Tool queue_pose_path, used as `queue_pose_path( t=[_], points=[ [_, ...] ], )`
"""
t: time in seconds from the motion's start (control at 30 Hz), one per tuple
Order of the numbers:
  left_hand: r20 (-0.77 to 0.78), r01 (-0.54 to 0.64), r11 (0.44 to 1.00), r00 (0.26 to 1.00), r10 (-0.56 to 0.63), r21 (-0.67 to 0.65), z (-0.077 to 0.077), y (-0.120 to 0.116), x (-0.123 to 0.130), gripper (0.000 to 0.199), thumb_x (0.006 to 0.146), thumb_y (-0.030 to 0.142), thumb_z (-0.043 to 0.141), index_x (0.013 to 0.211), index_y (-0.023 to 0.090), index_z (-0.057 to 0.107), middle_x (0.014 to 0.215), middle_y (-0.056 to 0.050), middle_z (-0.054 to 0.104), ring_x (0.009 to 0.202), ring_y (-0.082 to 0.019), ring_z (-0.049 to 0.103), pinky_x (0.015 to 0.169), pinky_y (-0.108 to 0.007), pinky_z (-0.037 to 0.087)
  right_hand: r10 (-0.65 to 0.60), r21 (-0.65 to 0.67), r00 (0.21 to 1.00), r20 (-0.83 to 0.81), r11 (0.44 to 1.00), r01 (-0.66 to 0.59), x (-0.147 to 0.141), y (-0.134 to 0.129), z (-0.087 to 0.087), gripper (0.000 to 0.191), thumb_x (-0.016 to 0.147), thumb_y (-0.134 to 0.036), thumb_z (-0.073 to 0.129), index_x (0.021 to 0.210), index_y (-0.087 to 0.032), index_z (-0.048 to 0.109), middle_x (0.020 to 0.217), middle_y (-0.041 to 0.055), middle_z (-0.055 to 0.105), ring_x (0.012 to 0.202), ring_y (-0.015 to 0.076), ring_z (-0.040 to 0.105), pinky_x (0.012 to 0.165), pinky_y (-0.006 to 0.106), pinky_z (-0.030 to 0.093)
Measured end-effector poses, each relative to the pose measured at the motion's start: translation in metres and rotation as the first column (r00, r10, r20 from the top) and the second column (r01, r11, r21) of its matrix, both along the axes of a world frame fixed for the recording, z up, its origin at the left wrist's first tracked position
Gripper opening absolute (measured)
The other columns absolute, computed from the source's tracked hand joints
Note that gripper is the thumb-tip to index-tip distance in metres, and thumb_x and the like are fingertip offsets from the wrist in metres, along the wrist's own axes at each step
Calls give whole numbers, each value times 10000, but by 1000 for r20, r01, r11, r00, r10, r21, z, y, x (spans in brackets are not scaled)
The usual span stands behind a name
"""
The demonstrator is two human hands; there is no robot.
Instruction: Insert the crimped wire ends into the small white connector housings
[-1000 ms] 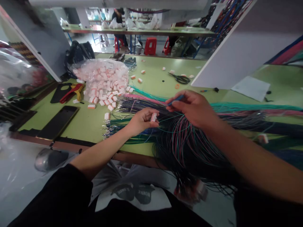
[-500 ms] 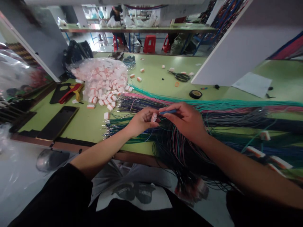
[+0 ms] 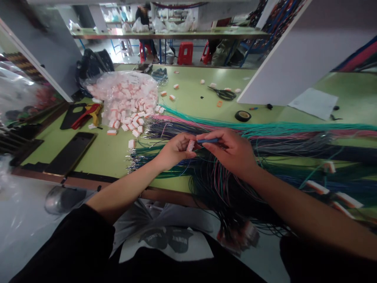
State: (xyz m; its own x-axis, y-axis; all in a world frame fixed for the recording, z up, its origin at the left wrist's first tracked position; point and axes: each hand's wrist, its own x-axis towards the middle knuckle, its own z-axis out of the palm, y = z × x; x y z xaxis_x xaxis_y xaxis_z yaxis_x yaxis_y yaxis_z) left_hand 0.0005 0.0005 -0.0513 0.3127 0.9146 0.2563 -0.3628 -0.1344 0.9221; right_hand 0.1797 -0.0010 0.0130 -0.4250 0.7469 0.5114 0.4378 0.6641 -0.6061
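Note:
My left hand (image 3: pixel 176 151) pinches a small white and orange connector housing (image 3: pixel 191 146) between thumb and fingers, its face of small holes showing. Close beside it, my right hand (image 3: pixel 232 151) grips a slim blue tool (image 3: pixel 207 140), whose tip points left at the housing. Whether the tip touches the housing I cannot tell. Beneath both hands lie bundles of wires (image 3: pixel 165 131) with bare metal terminals at their left ends. A dark bunch of wires (image 3: pixel 218 181) hangs over the table's front edge below my right hand.
A clear bag of housings (image 3: pixel 129 90) spills at the left, near red and yellow pliers (image 3: pixel 85 116) and a phone (image 3: pixel 70 153). Scissors (image 3: pixel 222 93) and black tape (image 3: pixel 243 116) lie farther back. A white panel (image 3: pixel 282 55) stands at the right; a person (image 3: pixel 143 19) is behind.
The blue tool and my right fingers have shifted slightly left, closer to the housing. My left hand still holds the housing, now tilted a little differently.

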Motion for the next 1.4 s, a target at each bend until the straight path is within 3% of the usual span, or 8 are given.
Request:
queue_pose_path(
  t=[0.53,0.8,1.07,1.23,1.4],
  points=[
    [-13,-41,999,999,41,8,4,-4,1,389,604,56,740,922,180,554,848,9,662,856,-144,659,804,-289,498,27,66,985,169,997,-39,4,1,4,146,872,-278,557,944,-251,681,1017,6,764,903,178,718,759,323,573],
    [-172,-58,997,983,67,57,8,-4,-6,376,627,114,748,954,165,569,855,-8,658,840,-170,668,807,-327,506,46,0,977,206,999,-47,5,3,7,135,854,-265,563,919,-252,680,1004,7,766,903,193,715,796,346,563],
    [-337,-133,986,928,161,105,8,-5,-6,349,664,135,725,989,158,600,865,-17,653,783,-168,664,749,-318,514,18,-50,990,141,999,-11,-1,10,-7,119,805,-233,614,887,-261,694,993,10,764,930,224,705,823,388,543],
    [-401,-128,982,899,175,142,8,-4,-11,318,743,204,710,1027,166,573,876,-25,675,788,-165,674,756,-305,515,56,-107,985,164,994,-38,2,24,-4,101,812,-281,610,851,-243,695,858,7,749,757,178,680,698,318,519],
    [-579,-147,961,773,259,233,17,-8,-11,132,892,277,537,948,185,613,664,13,677,675,-152,680,712,-257,500,21,-109,979,200,994,2,3,25,-5,64,794,-256,630,819,-228,681,767,5,725,702,165,659,671,295,486]
  ],
)
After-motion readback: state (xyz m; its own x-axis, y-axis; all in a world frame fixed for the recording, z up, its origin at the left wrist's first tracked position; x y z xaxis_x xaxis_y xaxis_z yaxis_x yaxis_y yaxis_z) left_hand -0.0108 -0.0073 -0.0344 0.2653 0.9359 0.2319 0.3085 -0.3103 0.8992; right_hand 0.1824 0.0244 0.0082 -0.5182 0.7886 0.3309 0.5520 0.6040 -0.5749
